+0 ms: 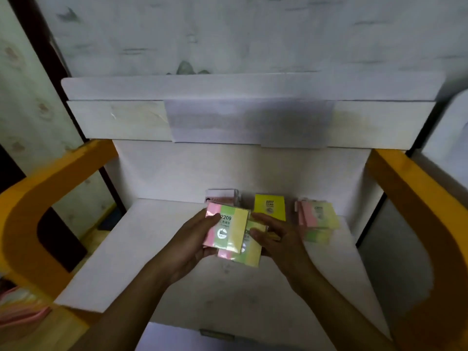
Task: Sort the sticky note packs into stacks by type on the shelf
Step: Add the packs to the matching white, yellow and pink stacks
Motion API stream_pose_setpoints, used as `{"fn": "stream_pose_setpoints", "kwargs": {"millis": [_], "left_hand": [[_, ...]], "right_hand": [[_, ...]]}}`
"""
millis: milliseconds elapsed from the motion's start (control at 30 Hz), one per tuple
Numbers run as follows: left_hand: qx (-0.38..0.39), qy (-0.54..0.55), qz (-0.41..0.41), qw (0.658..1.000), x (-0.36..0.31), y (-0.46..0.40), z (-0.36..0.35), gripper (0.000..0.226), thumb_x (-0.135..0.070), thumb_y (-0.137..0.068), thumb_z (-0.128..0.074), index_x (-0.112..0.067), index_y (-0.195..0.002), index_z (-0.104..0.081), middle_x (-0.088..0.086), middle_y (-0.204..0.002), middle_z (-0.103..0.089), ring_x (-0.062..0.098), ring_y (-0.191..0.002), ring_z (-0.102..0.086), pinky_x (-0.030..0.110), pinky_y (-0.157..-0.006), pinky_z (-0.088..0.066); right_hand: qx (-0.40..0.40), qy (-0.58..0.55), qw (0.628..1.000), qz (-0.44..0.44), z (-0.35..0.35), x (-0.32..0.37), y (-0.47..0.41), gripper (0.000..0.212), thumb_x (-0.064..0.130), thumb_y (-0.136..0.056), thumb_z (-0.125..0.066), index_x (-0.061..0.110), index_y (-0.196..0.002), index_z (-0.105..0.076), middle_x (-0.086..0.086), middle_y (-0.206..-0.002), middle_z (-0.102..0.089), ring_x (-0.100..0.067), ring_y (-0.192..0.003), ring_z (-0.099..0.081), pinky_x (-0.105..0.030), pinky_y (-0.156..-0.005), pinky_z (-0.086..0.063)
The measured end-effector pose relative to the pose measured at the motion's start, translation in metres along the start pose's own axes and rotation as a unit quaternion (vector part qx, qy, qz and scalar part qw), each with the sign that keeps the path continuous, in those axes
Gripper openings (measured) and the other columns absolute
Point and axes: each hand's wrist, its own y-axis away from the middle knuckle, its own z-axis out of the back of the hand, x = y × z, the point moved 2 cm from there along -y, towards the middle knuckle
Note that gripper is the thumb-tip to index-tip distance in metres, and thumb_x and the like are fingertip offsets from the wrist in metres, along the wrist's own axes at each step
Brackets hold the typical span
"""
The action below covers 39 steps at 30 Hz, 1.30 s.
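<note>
Above shelf [126,249]: left hand [195,239], right hand [276,236] gripping two striped packs [228,229].

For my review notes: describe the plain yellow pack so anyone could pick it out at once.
On the white shelf between the orange side frames, look at the back wall behind the hands. The plain yellow pack stands there, right of the white-topped pack. It alone is one solid colour; the rest are pink, green and yellow striped.

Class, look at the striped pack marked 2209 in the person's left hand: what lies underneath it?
Under the pack marked 2209 sits a second striped pack, offset toward the right hand. Its pink, green and yellow edges show; most of its label is covered. Anything further beneath is hidden.
</note>
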Motion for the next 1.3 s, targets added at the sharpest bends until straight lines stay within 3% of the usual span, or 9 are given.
{"fn": "stream_pose_setpoints", "kwargs": {"millis": [100, 167, 267, 367, 433, 600, 733, 1000, 1300], "left_hand": [[0.040, -0.027, -0.008, 0.999, -0.001, -0.006, 0.012, 0.028, -0.022, -0.098, -0.048, -0.023, -0.125, -0.057, 0.007, -0.115, -0.071, 0.029, -0.108, -0.066, 0.048, -0.094, -0.052], [0.085, -0.064, -0.013, 0.994, -0.001, -0.008, 0.016, 0.030, -0.017, -0.097, -0.051, -0.024, -0.125, -0.058, 0.006, -0.116, -0.070, 0.027, -0.107, -0.067, 0.046, -0.092, -0.054], [0.111, -0.089, -0.031, 0.989, -0.001, -0.012, 0.019, 0.031, -0.013, -0.096, -0.052, -0.025, -0.122, -0.060, 0.003, -0.118, -0.070, 0.025, -0.109, -0.066, 0.044, -0.094, -0.053], [0.096, -0.087, -0.051, 0.990, -0.004, -0.017, 0.018, 0.030, -0.008, -0.096, -0.050, -0.026, -0.116, -0.063, 0.000, -0.114, -0.071, 0.021, -0.106, -0.068, 0.041, -0.091, -0.054], [0.097, -0.108, -0.061, 0.987, -0.006, -0.018, 0.016, 0.031, -0.009, -0.096, -0.049, -0.029, -0.115, -0.062, -0.004, -0.112, -0.072, 0.014, -0.102, -0.069, 0.033, -0.086, -0.056], [0.099, -0.150, -0.094, 0.979, -0.011, -0.021, 0.007, 0.040, -0.003, -0.096, -0.044, -0.034, -0.118, -0.058, -0.013, -0.112, -0.071, 0.005, -0.101, -0.067, 0.018, -0.079, -0.054], [0.108, -0.155, -0.106, 0.976, -0.006, -0.025, -0.002, 0.043, -0.005, -0.098, -0.044, -0.037, -0.124, -0.051, -0.017, -0.119, -0.065, 0.002, -0.106, -0.065, 0.018, -0.082, -0.054], [0.122, -0.130, -0.125, 0.976, 0.003, -0.038, -0.018, 0.048, -0.007, -0.087, -0.065, -0.033, -0.124, -0.051, -0.013, -0.111, -0.070, 0.006, -0.103, -0.067, 0.022, -0.076, -0.057], [0.129, -0.148, -0.110, 0.974, 0.008, -0.058, -0.044, 0.066, -0.015, -0.084, -0.070, -0.030, -0.139, -0.038, -0.006, -0.126, -0.062, 0.012, -0.108, -0.065, 0.036, -0.084, -0.059]], "right_hand": [[-0.020, 0.021, 1.000, -0.010, -0.011, -0.004, -0.003, 0.037, -0.001, -0.087, -0.063, 0.024, -0.114, -0.062, 0.007, -0.089, -0.064, 0.005, -0.066, -0.066, -0.018, -0.056, -0.055], [-0.024, 0.059, 0.998, 0.004, -0.016, -0.003, -0.003, 0.040, -0.003, -0.088, -0.061, 0.033, -0.108, -0.063, 0.003, -0.096, -0.067, 0.003, -0.070, -0.066, -0.019, -0.057, -0.055], [-0.063, 0.053, 0.996, 0.020, -0.021, -0.005, -0.004, 0.047, -0.003, -0.087, -0.062, 0.037, -0.111, -0.060, 0.006, -0.111, -0.065, -0.007, -0.090, -0.066, -0.029, -0.071, -0.059], [-0.138, -0.015, 0.989, -0.041, -0.022, -0.009, -0.002, 0.035, 0.009, -0.086, -0.068, 0.022, -0.116, -0.056, -0.003, -0.113, -0.064, -0.021, -0.095, -0.066, -0.041, -0.073, -0.058], [-0.096, -0.033, 0.990, -0.095, -0.023, -0.009, 0.002, 0.022, 0.022, -0.091, -0.062, 0.015, -0.112, -0.062, -0.012, -0.111, -0.069, -0.028, -0.093, -0.069, -0.040, -0.071, -0.059], [0.013, -0.088, 0.990, -0.110, -0.023, -0.002, 0.003, 0.041, 0.051, -0.092, -0.043, 0.027, -0.117, -0.065, -0.005, -0.108, -0.073, -0.024, -0.097, -0.071, -0.040, -0.079, -0.057], [-0.039, 0.007, 0.999, -0.031, -0.019, 0.006, -0.008, 0.027, 0.024, -0.084, -0.069, 0.028, -0.111, -0.066, -0.001, -0.105, -0.074, -0.019, -0.094, -0.071, -0.035, -0.075, -0.059], [-0.084, 0.050, 0.994, -0.038, 0.003, 0.005, -0.013, 0.022, 0.035, -0.089, -0.064, 0.027, -0.108, -0.068, 0.003, -0.103, -0.074, -0.014, -0.093, -0.071, -0.034, -0.076, -0.059], [-0.068, 0.031, 0.997, -0.026, 0.036, 0.014, -0.004, 0.032, 0.009, -0.093, -0.058, 0.027, -0.118, -0.061, 0.001, -0.111, -0.072, -0.017, -0.099, -0.070, -0.040, -0.085, -0.058]]}}
